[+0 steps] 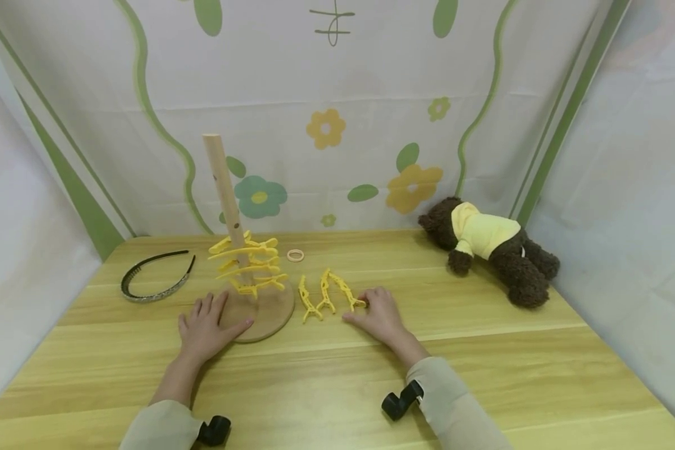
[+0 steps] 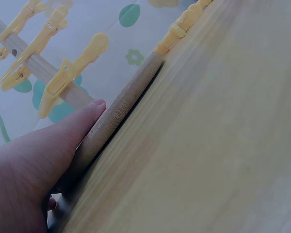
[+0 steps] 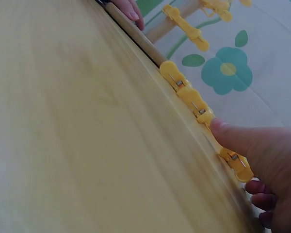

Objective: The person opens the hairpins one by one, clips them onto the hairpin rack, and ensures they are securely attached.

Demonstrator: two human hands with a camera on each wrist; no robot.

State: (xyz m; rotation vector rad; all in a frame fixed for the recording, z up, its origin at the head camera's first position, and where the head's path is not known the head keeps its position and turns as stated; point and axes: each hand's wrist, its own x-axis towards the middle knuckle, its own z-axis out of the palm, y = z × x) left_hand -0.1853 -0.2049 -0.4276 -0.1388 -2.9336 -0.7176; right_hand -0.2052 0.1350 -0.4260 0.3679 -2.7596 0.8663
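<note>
My left hand rests with spread, straight fingers at the near-left rim of a round wooden base, its thumb lying on the base. From the base rises a wooden pole, with several yellow alligator hair clips around its lower part. To the right of the base, three more such clips lie in a row on the table: a left one, a middle one and a right one. My right hand has thumb and fingers around the handle end of the right clip.
A black headband with a glittery band lies at the left. Behind the base is a small pale ring-shaped hair tie. A brown teddy bear in a yellow top lies at the right back, near the patterned curtain.
</note>
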